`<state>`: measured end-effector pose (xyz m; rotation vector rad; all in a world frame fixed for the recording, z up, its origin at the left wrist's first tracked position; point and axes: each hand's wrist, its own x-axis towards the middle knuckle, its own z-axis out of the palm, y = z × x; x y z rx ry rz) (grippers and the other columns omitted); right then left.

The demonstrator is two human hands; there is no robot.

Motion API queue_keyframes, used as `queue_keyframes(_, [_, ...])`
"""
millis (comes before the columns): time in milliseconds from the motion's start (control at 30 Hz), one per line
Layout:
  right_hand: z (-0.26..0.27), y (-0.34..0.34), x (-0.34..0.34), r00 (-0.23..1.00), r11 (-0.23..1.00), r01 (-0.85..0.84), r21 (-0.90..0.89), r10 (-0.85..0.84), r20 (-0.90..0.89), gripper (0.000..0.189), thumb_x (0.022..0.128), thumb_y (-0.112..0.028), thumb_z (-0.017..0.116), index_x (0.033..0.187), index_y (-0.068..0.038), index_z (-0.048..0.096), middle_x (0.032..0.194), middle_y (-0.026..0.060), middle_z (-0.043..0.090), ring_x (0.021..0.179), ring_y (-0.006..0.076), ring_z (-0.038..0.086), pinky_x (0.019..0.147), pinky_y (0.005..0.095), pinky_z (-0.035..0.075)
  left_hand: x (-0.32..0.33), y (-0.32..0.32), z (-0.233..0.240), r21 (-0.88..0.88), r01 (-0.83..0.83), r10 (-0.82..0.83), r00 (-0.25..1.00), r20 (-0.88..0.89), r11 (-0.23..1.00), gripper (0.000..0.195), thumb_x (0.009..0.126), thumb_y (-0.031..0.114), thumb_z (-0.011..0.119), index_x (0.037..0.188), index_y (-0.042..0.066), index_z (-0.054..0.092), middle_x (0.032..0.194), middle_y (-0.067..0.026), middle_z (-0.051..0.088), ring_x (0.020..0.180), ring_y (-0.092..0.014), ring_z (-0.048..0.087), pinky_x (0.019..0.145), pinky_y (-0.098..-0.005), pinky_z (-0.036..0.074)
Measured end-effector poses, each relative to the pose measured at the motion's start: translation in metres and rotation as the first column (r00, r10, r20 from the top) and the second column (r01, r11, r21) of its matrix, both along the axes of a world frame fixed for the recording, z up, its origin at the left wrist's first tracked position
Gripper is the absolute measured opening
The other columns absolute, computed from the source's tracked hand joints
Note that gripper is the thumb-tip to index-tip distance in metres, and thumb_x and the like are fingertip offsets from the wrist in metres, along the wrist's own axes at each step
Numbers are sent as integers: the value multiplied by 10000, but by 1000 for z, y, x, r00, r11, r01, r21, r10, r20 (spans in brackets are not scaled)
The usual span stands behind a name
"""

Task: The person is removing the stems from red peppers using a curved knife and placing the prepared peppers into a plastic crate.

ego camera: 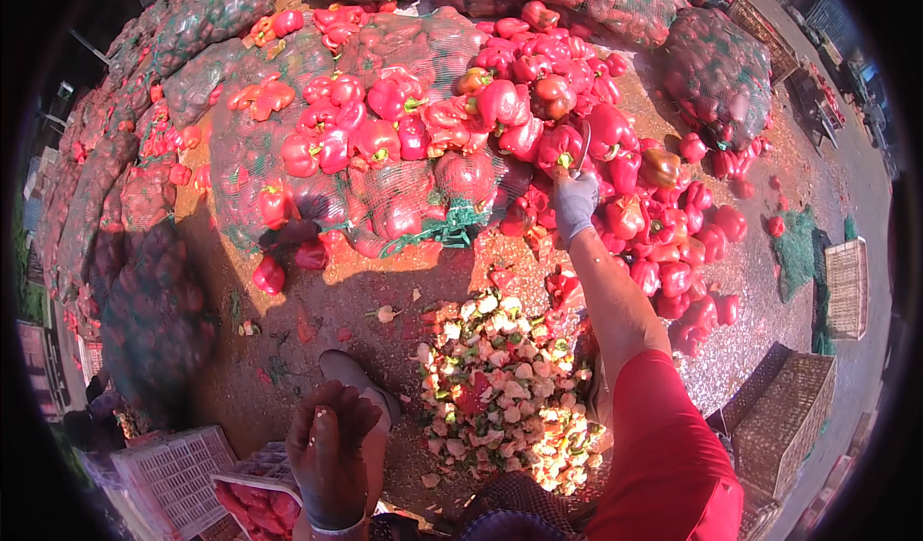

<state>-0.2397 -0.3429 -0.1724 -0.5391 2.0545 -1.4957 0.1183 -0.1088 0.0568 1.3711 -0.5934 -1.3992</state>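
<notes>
My right hand (575, 198), in a pale glove, is stretched out over the heap of red bell peppers (613, 130). It grips a small curved knife (583, 144), whose blade points away from me beside a pepper with a green stem (561, 150). My left hand (333, 454), in a dark wet glove, is raised near my body with its palm up and fingers slightly curled. Nothing shows in it, and a pale scrap sticks to its thumb. Between my boots lies a pile of cut-out pepper cores (497, 389).
A green mesh sack of peppers (404, 202) lies ahead, with loose peppers on top. More full sacks (717, 72) stand around. A plastic crate holding red peppers (259, 501) is at lower left, beside a white crate (177, 472). Another crate (782, 418) stands at right.
</notes>
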Motion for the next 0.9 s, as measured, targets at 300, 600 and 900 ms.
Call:
queue_keyframes(300, [129,154,37,688,712,-702,35,664,293,194,889,-165,635,780,-8,606,575,19,547,427,101,499,376,251,396,-10,24,-11,-199,287,-237,941,240,937,535,851,7,673,1340,-3,455,1310,-139,526,1192,-200,519,982,-335,436])
queue_keyframes(600, [283,261,112,86,83,-976,202,996,9,278,809,-235,743,834,33,676,588,-16,547,565,47,490,493,279,394,-16,54,8,-478,688,-488,725,486,546,1039,666,173,878,1471,9,243,1430,-124,398,1300,-194,405,1084,-345,344])
queue_keyframes(900, [324,281,135,30,70,-937,342,992,-121,275,797,-238,718,846,29,675,578,8,532,570,73,505,502,300,408,-10,70,15,-545,579,-389,814,431,607,690,704,91,774,1308,23,448,1213,-115,560,1119,-192,569,949,-345,472])
